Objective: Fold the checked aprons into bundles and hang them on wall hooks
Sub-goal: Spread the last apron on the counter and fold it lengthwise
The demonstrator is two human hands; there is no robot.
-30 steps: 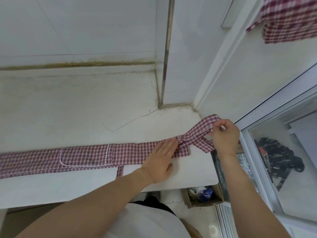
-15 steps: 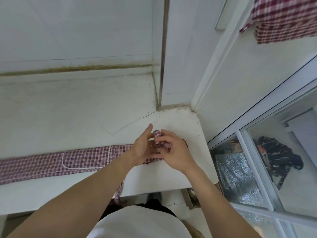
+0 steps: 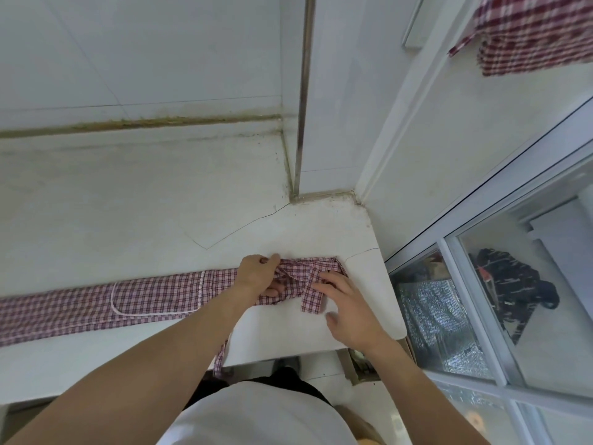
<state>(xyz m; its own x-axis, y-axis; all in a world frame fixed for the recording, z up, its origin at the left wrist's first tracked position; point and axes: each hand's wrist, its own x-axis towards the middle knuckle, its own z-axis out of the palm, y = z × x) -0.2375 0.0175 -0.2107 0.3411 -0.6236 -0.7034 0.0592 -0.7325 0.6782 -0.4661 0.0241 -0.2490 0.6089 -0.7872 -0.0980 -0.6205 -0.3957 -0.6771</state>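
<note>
- A head-worn camera looks down on a white bench that runs into a tiled wall corner at about 12 o'clock.
- A red-and-white checked apron, folded into a long narrow band, lies flat across the bench from the 9 o'clock edge of the view toward the centre.
- A white-trimmed pocket shows on the band, partway along it.
- The band's right end is gathered into a rumpled fold just right of centre, near the bench's right-hand end.
- The left hand comes in from 7 o'clock and grips the gathered cloth, fingers curled over its far edge and thumb tucked beneath.
- The right hand comes in from 5 o'clock and lies on the bench with fingers spread, the fingertips pressing down on the fold's near right corner.
- A short checked strap end sticks out from under the fold toward 6 o'clock, between the two hands.
- Another thin strap hangs off the bench's front edge, below the left forearm.
- A second checked apron hangs high on the wall at 1 o'clock, well apart from the bench; what it hangs from is out of view.
- A glass window with pale frames fills the 3 to 5 o'clock side.
</note>
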